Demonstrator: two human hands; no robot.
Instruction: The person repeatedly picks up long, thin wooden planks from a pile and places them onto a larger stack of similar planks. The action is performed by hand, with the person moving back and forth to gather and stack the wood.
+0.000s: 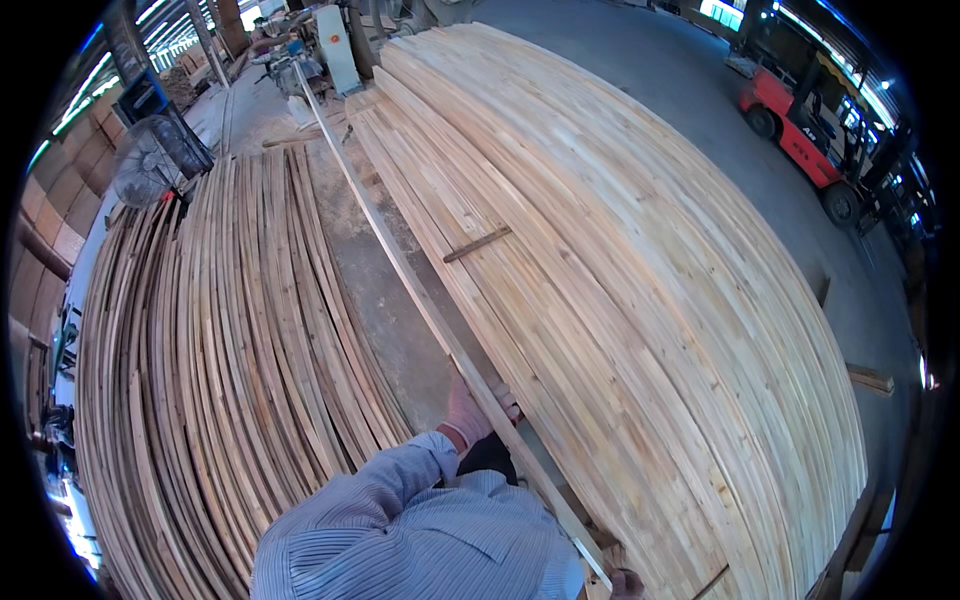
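A long, narrow wooden strip (402, 268) runs from beside my body to the machine at the far end, between two stacks of lumber. My left hand (468, 408), in a pinkish glove, is wrapped round the strip from below, with fingers showing on both sides. At the lower edge, my right hand (627, 583) is at the strip's near end; it is partly cut off, but its fingers look curled against the wood. To my right is a broad stack of pale planks (640, 290) with a small stick (478, 244) lying across it.
A stack of thin, darker wooden strips (235, 320) fills the left side. A floor fan (150, 165) stands behind it. The machine (290, 60) and a pale cabinet (337, 50) are at the far end. A red forklift (800, 145) is parked at the far right.
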